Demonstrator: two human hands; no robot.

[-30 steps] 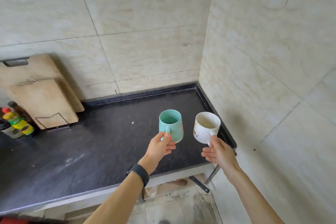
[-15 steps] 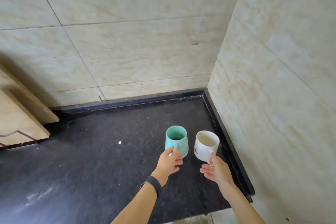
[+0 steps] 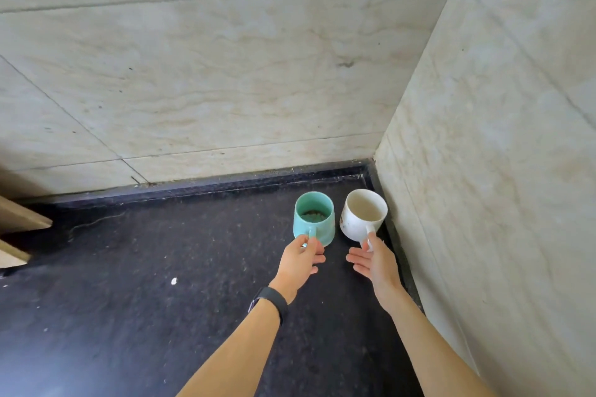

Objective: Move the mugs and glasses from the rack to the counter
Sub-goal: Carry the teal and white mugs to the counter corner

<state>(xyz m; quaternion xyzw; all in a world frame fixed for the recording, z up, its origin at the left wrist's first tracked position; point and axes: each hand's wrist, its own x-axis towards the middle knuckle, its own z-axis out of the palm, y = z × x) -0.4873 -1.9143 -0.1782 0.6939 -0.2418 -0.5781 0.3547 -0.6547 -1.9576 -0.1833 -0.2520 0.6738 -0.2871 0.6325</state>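
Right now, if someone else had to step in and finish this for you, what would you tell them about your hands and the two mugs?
The left hand has its grip round the handle of the teal mug.
The right hand pinches the handle of the white mug, other fingers spread.
Both mugs are mouth up, side by side at the back right corner of the counter. I cannot tell if they have touched down.
Done: two mugs brought over.
Left: release them, then check the rack, which is out of view.

The left hand (image 3: 300,263) grips the teal mug (image 3: 314,226) by its handle; the right hand (image 3: 375,264) pinches the white mug (image 3: 356,227) likewise. The mugs are side by side at the dark counter (image 3: 161,300) corner.
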